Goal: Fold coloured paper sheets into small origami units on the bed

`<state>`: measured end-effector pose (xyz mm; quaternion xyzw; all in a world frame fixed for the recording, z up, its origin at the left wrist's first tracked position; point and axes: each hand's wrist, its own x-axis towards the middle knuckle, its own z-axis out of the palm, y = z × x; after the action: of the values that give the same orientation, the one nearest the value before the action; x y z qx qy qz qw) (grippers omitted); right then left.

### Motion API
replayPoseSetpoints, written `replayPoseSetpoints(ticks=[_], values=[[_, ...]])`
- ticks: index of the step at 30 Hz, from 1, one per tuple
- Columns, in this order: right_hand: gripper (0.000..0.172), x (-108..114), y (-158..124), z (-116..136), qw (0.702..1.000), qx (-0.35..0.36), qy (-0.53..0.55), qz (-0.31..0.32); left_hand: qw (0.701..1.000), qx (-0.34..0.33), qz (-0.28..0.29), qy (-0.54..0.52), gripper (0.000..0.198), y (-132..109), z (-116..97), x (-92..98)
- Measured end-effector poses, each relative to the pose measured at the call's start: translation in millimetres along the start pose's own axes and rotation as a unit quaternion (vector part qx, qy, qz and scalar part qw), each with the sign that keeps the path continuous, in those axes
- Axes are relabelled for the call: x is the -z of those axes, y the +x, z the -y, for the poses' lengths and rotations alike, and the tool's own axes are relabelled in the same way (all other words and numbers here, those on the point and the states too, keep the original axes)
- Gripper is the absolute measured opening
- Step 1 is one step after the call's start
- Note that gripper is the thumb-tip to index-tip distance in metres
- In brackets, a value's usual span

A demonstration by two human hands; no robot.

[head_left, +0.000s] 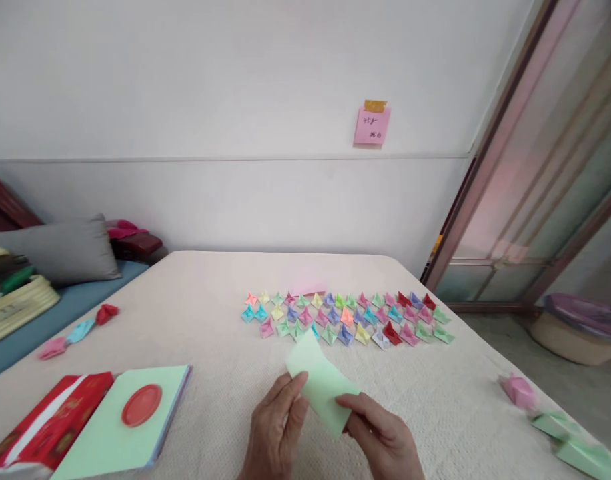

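A sheet of light green paper [321, 383] is held up above the table between my two hands, its far corner raised and slightly curved. My left hand [278, 423] pinches its left edge between thumb and fingers. At the lower right side, my right hand [378, 430] grips the sheet, thumb underneath and index finger on top. Beyond the sheet, several small folded paper pieces [346, 315] in many colours stand in rows on the cloth-covered table [210, 393].
On the left lie a stack of coloured paper [105, 440] with a red round lid [142, 405] on it, and a red packet [50, 420]. More folded pieces, including a pink one [518, 390], rest near the right edge. A pink note [372, 125] is taped to the wall.
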<state>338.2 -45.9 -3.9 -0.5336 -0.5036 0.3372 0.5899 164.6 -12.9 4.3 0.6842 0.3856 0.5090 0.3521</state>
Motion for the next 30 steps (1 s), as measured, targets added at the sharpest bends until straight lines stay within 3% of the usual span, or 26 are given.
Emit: replayPoseSetpoints(ticks=[4,8,12,16,21,25,30], values=[[0.011,2.0,1.0,9.0,1.000,-0.014,0.006,-0.009,0.983,0.095,-0.029,-0.152,0.030,0.0,4.8,-7.9],[0.011,0.2,0.5,10.3,0.999,-0.030,0.026,0.004,0.940,0.188,-0.040,-0.282,0.032,1.2,17.8,-12.0],[0.010,-0.9,-0.3,6.2,0.999,-0.037,0.028,0.024,0.901,0.229,-0.070,-0.363,0.033,4.5,18.3,-9.6],[0.013,3.7,2.7,-1.8,0.997,-0.046,0.023,0.048,0.892,0.235,-0.061,-0.381,0.032,6.7,9.3,-5.7],[0.015,9.6,5.1,-11.5,0.994,-0.062,0.042,0.075,0.899,0.248,-0.006,-0.361,0.033,7.1,7.0,-5.0],[0.013,6.8,4.1,-11.2,0.991,-0.065,0.072,0.093,0.916,0.260,-0.019,-0.305,0.031,7.6,8.3,-5.8],[0.018,-0.3,4.8,-1.3,0.995,-0.022,0.073,0.068,0.918,0.280,-0.014,-0.280,0.033,9.8,2.7,-4.5]])
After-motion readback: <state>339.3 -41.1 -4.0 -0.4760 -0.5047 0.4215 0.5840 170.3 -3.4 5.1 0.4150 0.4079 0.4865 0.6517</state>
